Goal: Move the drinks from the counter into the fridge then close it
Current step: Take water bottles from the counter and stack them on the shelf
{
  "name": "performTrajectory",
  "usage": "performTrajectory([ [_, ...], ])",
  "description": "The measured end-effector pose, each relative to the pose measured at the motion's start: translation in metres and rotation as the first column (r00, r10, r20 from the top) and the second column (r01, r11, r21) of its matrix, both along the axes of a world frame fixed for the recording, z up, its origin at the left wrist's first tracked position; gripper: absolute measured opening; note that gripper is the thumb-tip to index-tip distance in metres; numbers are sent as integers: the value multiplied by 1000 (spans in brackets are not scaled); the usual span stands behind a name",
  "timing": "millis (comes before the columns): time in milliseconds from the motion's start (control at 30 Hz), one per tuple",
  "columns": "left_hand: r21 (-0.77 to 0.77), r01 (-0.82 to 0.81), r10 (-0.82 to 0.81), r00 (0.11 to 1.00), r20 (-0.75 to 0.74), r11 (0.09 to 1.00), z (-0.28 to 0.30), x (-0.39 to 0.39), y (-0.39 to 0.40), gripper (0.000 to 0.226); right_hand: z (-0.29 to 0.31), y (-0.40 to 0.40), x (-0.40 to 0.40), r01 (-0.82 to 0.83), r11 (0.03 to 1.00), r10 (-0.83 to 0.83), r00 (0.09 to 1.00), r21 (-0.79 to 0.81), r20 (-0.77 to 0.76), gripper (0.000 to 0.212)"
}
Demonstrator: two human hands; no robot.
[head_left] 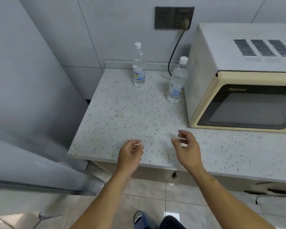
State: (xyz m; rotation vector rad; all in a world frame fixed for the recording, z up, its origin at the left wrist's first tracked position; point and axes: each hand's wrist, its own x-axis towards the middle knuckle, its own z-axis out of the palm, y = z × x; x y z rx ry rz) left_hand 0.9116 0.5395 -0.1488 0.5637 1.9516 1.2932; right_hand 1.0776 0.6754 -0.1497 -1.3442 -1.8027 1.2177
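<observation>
While both hands hover over the speckled worktop's (pixel 122 116) front edge, the left hand (pixel 130 156) and right hand (pixel 186 146) hold nothing — fingers loosely curled. Two capped water bottles stand upright: the rear bottle (pixel 138 70) near the backsplash, the nearer bottle (pixel 177 83) just beside the microwave (pixel 238 76).

1. Fridge (pixel 28 96) stands left of the counter (pixel 122 116).
2. Rear bottle (pixel 138 66) upright on the counter, near the back wall.
3. Second bottle (pixel 177 81) upright, right of and before the first, just beside the microwave (pixel 241 90).
4. Wall socket (pixel 173 18) above, behind both bottles.
5. Left hand (pixel 130 154) and right hand (pixel 186 146) over the counter's front edge, apart.
</observation>
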Motion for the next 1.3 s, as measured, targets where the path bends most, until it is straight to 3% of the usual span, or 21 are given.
performTrajectory([
  [267, 155, -271, 263, 962, 72, 950, 30, -46, 127, 31, 24, 113, -96, 83, 995, -77, 992, 50, -102, 96],
  [433, 100, -342, 341, 940, 34, 934, 28, -87, 193, 59, 26, 168, -134, 216, 976, -215, 952, -17, -216, 98],
  [667, 63, -299, 304, 949, -86, 952, 19, -149, 288, 96, 6, 207, -159, 349, 937, -331, 888, 1, -319, 90],
  [800, 69, -381, 381, 924, 21, 922, 30, -180, 340, 107, -5, 220, -170, 399, 917, -368, 866, 22, -339, 87],
  [900, 92, -422, 419, 906, 51, 902, 36, -194, 367, 103, -8, 226, -174, 398, 917, -362, 862, 31, -355, 81],
  [1100, 61, -405, 407, 912, -37, 912, 30, -191, 364, 64, -5, 226, -174, 410, 912, -378, 862, 26, -338, 77],
  [1300, 71, -381, 388, 911, -141, 922, 23, -152, 320, 69, 2, 214, -168, 381, 924, -373, 873, -38, -315, 74],
])
